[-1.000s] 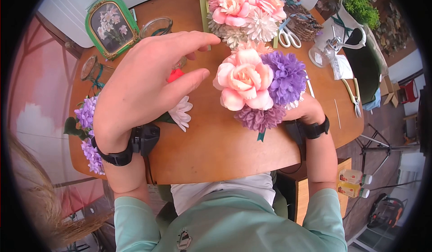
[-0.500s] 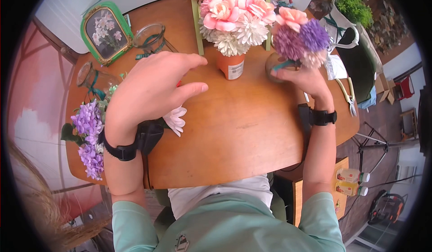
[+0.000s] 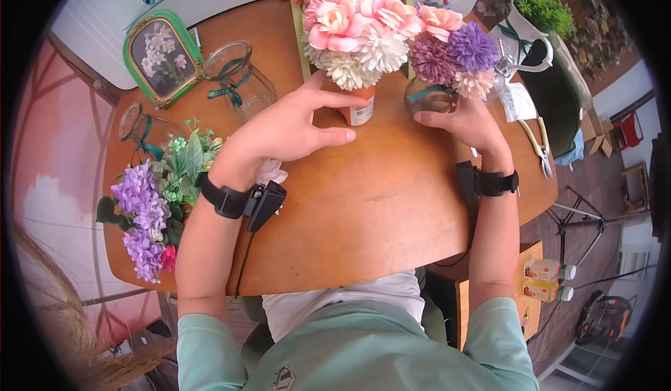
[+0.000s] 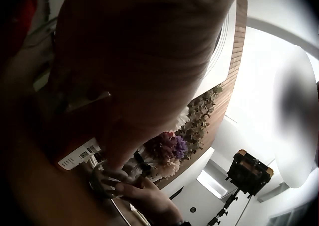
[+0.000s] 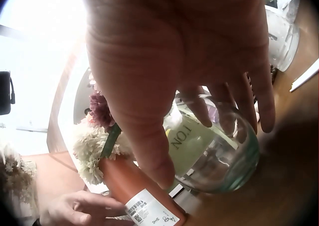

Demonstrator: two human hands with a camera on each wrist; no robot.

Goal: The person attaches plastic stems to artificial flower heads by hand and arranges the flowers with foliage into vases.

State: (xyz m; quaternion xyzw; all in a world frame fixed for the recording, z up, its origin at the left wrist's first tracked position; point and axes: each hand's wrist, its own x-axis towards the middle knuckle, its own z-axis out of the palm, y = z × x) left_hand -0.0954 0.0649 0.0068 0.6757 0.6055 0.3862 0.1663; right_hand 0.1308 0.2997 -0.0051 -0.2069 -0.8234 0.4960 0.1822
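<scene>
An orange pot [image 3: 361,111] with a white label holds pink and white artificial flowers [image 3: 360,34] on the wooden table. My left hand [image 3: 297,122] is at its left side, thumb and forefinger apart, the forefinger overlapping the pot in the head view. To the right stands a round clear glass vase [image 5: 227,161] with purple and pink artificial flowers [image 3: 458,55]. My right hand [image 3: 472,125] holds this vase, thumb on one side and fingers spread round the other. Lettering on pale green paper shows through the glass in the right wrist view.
At the left are a green-framed picture [image 3: 162,59], two glass vases with ribbons [image 3: 241,87] [image 3: 140,129], and purple flowers [image 3: 143,209] with greenery. Pliers [image 3: 542,150] lie near the right edge, beside a small clear packet [image 3: 517,103]. A green frame stands behind the pot.
My right hand has carried the glass vase with purple flowers away from me, beside the pot, where it stays. My left hand has moved right to the orange pot.
</scene>
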